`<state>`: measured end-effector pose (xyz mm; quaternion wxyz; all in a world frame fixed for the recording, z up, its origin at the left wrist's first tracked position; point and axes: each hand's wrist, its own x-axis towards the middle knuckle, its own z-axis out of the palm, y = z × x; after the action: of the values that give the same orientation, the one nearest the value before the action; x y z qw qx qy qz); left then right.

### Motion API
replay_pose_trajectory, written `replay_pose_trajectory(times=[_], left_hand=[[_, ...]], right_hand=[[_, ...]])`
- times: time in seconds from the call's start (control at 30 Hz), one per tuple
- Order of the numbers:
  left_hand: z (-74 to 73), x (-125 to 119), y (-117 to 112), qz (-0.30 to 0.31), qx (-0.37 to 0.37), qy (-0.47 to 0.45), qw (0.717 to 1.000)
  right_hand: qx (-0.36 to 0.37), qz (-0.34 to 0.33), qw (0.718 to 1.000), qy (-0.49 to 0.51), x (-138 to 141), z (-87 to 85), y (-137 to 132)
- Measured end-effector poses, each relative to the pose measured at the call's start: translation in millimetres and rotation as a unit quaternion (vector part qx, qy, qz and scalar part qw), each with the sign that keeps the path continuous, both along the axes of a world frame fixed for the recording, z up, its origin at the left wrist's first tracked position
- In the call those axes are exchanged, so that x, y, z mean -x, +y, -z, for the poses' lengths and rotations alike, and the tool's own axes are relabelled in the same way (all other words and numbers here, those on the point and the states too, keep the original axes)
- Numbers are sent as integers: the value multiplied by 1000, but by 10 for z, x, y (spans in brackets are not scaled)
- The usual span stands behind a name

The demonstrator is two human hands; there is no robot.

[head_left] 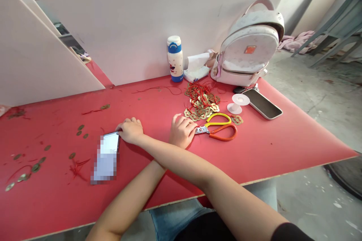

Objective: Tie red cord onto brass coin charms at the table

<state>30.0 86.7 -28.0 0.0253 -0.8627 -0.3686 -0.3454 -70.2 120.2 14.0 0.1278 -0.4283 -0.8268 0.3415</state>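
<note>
My forearms cross over the red tabletop, the right over the left. My right hand [130,131] is at the left, its fingers curled and closed at the top corner of a phone [110,144] with a bright, pixelated screen. My left hand [182,132] rests palm down in the middle, fingers loosely apart, beside the blade tips of scissors [219,127] with one yellow and one orange-red handle. A bit of red cord shows by those fingertips. Just behind lies a heap of brass-coloured coin charms [202,101] tied with red cord.
A white spool [238,102] and a second phone [263,103] lie at the right. Behind stand a bottle [175,60], a tissue pack [196,69] and a white backpack [249,51] against a white panel [127,26]. Loose coins [36,167] and a red cord tangle [77,167] lie left.
</note>
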Motion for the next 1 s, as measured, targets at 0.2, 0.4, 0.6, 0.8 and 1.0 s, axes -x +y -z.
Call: replay_pose_trajectory(times=[0.2,0.4,0.6,0.8,1.0], left_hand=[[7,-1,-2,1,-7,-3,1000],[5,0,2,2,-10,-5,1000],[5,-3,-2,2,14,-4,1000],[12,22,38,-39,123,-132,983],[25,27,70,-32,338,-419,842]], right_hand=[[-1,0,1000,0,-5,-1,5],[-5,-2,1000,3,-2,10,7],[-12,-1,1000,6,12,39,2],[-14,3,1000,7,83,34,16],[-13,5,1000,14,132,-6,85]])
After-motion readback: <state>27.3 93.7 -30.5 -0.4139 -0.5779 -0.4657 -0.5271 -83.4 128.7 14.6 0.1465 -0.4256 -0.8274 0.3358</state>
